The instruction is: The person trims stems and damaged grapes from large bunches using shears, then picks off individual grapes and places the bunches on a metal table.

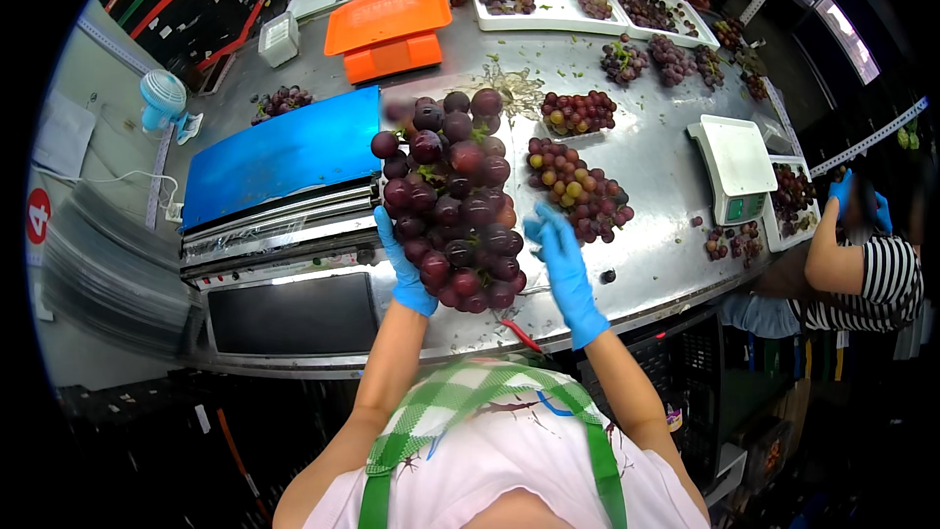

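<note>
My left hand (405,272), in a blue glove, supports a large bunch of dark red-purple grapes (459,206) from its left side and underneath. The bunch is raised close to my view, and a few green stems show between the berries. To its right, my right hand (567,283), also in a blue glove, is raised with nothing in it and its fingers apart. Beyond that hand lies a bunch of red and yellowish grapes (576,187) on the metal table (653,198). A red-handled tool (521,335) rests at the near edge, partly hidden.
On the left stands a film wrapping machine (286,257) with a blue top plate (286,150). Farther off are an orange scale (389,26), packed grapes (579,112) and white trays (547,22). A white scale (734,162) stands right; co-workers are at the far and right sides.
</note>
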Demonstrator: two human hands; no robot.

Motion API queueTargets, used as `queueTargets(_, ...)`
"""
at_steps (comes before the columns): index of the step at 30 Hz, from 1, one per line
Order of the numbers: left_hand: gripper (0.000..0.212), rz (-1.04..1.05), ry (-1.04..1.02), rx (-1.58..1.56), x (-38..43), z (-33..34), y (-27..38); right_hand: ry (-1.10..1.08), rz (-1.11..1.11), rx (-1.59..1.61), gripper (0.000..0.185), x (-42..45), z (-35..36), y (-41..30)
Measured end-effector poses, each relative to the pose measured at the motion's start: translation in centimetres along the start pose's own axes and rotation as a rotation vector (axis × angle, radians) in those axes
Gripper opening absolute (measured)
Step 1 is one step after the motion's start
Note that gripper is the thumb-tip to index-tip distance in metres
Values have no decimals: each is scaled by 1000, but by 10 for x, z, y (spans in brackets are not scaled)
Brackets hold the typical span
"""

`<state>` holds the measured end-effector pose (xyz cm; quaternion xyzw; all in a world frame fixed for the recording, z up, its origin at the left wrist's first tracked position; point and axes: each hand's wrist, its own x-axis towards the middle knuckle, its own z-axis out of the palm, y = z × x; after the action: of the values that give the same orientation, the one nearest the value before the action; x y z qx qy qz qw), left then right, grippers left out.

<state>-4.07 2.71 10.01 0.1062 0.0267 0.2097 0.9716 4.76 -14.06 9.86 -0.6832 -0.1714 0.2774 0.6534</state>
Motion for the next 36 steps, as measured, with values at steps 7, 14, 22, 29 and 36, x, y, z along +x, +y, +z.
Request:
queueTargets(7,70,-63,141,297,-5,-2,-18,-11,-289,235,58,12,22,-48)
queueTargets(14,67,-140,166,643,-7,26,-26,-87,141,827,61,-1,12,-46)
queueTargets(22,80,-7,-117,868,4,47,-34,36,33,991,61,3,-6,-24)
queueTargets(29,96,28,-102,1011,-5,57,-42,57,-48,1005,54,-1,-12,-9)
queueTargets(36,100,40,-148,973,-11,59,-45,140,-80,949,51,-7,-11,-13)
